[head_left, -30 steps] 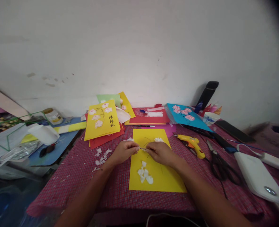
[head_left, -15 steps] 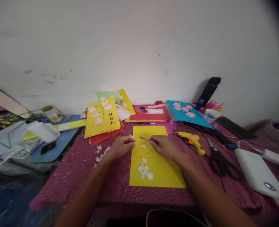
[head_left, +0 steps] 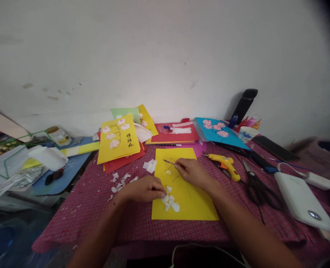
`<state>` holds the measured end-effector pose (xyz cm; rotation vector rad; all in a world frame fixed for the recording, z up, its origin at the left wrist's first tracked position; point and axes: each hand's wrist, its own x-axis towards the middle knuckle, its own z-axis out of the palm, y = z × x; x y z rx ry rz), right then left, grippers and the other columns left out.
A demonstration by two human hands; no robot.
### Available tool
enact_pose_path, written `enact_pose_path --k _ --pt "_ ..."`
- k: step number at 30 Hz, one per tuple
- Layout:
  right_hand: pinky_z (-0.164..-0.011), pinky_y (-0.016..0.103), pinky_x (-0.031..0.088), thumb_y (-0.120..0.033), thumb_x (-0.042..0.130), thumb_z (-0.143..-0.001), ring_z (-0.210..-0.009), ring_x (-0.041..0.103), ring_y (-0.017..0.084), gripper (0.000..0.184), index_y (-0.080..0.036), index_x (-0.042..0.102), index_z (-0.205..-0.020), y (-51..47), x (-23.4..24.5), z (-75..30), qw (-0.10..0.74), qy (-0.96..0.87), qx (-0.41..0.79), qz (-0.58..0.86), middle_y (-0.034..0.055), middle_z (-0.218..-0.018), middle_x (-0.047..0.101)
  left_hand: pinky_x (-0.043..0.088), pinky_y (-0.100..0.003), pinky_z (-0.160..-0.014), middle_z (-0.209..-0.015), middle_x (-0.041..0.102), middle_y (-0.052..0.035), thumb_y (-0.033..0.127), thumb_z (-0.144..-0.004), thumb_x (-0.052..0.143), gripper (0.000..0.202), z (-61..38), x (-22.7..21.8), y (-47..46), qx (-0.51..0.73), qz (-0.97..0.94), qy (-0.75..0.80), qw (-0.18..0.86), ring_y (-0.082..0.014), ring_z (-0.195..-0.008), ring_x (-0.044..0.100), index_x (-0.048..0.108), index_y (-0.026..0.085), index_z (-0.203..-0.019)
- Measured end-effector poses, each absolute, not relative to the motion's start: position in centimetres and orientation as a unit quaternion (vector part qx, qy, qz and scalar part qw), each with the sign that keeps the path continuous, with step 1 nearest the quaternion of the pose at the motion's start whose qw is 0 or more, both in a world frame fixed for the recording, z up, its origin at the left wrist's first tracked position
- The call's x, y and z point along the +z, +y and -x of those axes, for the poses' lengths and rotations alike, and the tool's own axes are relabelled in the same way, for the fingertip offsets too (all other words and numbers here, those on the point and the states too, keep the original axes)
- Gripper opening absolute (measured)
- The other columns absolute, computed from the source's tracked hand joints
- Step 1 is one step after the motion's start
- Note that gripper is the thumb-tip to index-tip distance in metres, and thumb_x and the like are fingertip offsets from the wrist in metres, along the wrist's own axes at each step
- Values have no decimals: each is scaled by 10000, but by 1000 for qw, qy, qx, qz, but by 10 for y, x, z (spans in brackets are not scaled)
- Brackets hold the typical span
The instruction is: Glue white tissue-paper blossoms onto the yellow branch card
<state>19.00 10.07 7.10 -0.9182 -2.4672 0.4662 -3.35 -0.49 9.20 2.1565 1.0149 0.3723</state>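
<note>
A yellow card (head_left: 193, 207) lies before me with thin dark branch lines drawn on it. My right hand (head_left: 193, 172) rests over its upper part, closed around a thin paintbrush (head_left: 169, 162) whose tip points left. Below the tip sits one small white paper piece (head_left: 168, 172). My left hand (head_left: 147, 189) is at the card's left edge, thumb and fingers pressed together at a small heap of white paper pieces (head_left: 171, 203). Whether a piece is between those fingertips is hidden.
White scraps (head_left: 120, 182) lie on the checked cloth (head_left: 103, 212) at left, beside a folded white paper (head_left: 149, 166). Finished yellow (head_left: 105, 149) and blue cards (head_left: 237, 140) stand behind. At right are a glue gun (head_left: 226, 164), scissors (head_left: 258, 186) and a white power bank (head_left: 301, 201).
My left hand has moved down from the card's upper left edge to the heap of white pieces, uncovering the folded white paper. My right hand keeps the paintbrush nearly in place.
</note>
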Motion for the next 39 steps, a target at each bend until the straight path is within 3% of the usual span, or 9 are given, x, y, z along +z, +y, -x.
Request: enact_pose_path --k 4,8,12,21,27,33,36,39 --pt "-660 253 386 -302 480 -963 -758 637 168 194 -215 637 -888 100 70 -190 229 -900 165 333 37 -861 720 471 -247 -759 -936 752 -29 252 -885 546 227 53 90 3 221 -774 510 304 -173 -838 671 753 213 -970" --pt "-648 253 382 -303 469 -970 -761 639 168 205 -217 639 -892 99 71 -190 227 -901 167 330 36 -869 720 480 -284 -747 -912 741 -33 246 -855 523 231 76 85 13 341 -635 676 156 -202 -837 663 732 199 -939" --pt "-655 256 380 -298 474 -966 -764 641 169 200 -220 645 -896 99 71 -189 221 -904 165 326 33 -862 721 463 -319 -784 -888 720 -51 212 -825 523 198 87 74 20 300 -637 708 53 -218 -857 640 719 194 -853" --pt "-679 253 395 -299 468 -972 -782 642 172 207 -214 648 -917 97 72 -188 212 -907 166 324 42 -882 722 440 -322 -832 -934 678 -78 193 -804 566 210 85 55 23 196 -689 696 55 -229 -897 600 718 189 -949" --pt "-682 263 398 -296 478 -968 -787 645 183 202 -211 656 -926 97 72 -188 209 -908 168 323 46 -883 722 408 -315 -791 -856 660 -90 246 -892 488 226 84 58 23 158 -708 687 42 -230 -852 578 685 182 -802" --pt "-693 263 403 -288 478 -964 -800 645 182 207 -205 665 -932 98 71 -188 211 -907 172 320 51 -894 724 390 -300 -752 -800 647 -84 276 -905 486 271 83 64 22 207 -676 706 37 -217 -798 573 654 177 -716" --pt "-694 262 403 -289 469 -967 -804 647 182 214 -200 664 -955 97 71 -188 219 -907 170 318 53 -902 724 392 -280 -691 -742 649 -51 325 -876 527 255 79 69 21 303 -619 717 102 -196 -726 566 675 174 -735" --pt "-686 258 397 -298 457 -976 -798 642 177 225 -200 658 -954 95 71 -186 222 -910 173 303 49 -890 719 378 -252 -587 -640 616 -8 370 -840 548 261 70 72 20 414 -535 688 261 -150 -580 521 684 158 -773"
